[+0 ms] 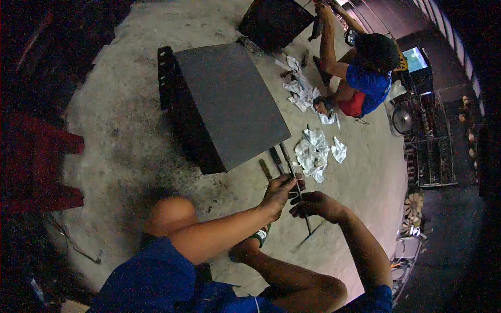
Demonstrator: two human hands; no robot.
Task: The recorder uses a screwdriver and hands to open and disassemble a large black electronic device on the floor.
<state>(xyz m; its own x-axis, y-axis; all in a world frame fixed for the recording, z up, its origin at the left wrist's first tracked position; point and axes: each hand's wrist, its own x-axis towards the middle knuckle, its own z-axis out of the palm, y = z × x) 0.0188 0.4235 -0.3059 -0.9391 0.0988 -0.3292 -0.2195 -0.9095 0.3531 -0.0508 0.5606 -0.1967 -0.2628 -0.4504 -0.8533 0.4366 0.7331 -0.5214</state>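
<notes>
A long, thin dark rod (307,221) slants down between my hands, its lower end just above the floor. My left hand (280,195) is closed around its upper part, with blackened fingers. Lower down, my right hand (319,206) has its fingers curled against the same rod. Just beyond my hands stands a large box-shaped piece (229,94) with a flat grey top and dark sides. By its near right corner lie a tool with a dark handle (275,156) and a short brownish bar (265,169), partly hidden by my left hand.
Crumpled white rags (313,154) lie on the concrete floor to the right of the box. A person in a blue shirt (369,86) squats farther off beside a second dark box (274,23). Dark red furniture (42,161) stands at left, metal racks (430,141) at right.
</notes>
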